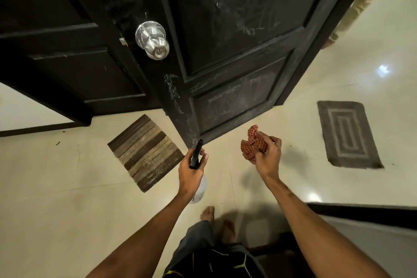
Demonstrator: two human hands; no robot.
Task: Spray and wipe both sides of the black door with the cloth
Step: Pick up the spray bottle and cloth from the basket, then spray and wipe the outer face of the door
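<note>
L hand point(191, 170) wraps the sprayer point(195, 156) neck, nozzle toward door point(237, 29). R hand point(267, 156) bunches the cloth point(252, 142), soft, light. Door stands ajar, rigid but prob swings when pushed; steady it by the knob point(152, 39).

A brown-and-tan striped woven floor mat point(145, 153) lies at an angle on the glossy cream tiled floor point(56, 187), left of centre. Well apart from it, at the right, a grey rectangular bath mat with paler concentric rectangles point(347, 134) lies flat on the same floor. A dark skirting strip point(33, 130) runs along the foot of the pale wall at the left edge. Bright ceiling-light reflections point(383, 70) shine on the tiles at the right. At the lower right, a grey surface with a black edge point(361, 213) borders the floor. At the upper right corner a strip of beige cloth point(365, 0) hangs, too blurred to identify.
</note>
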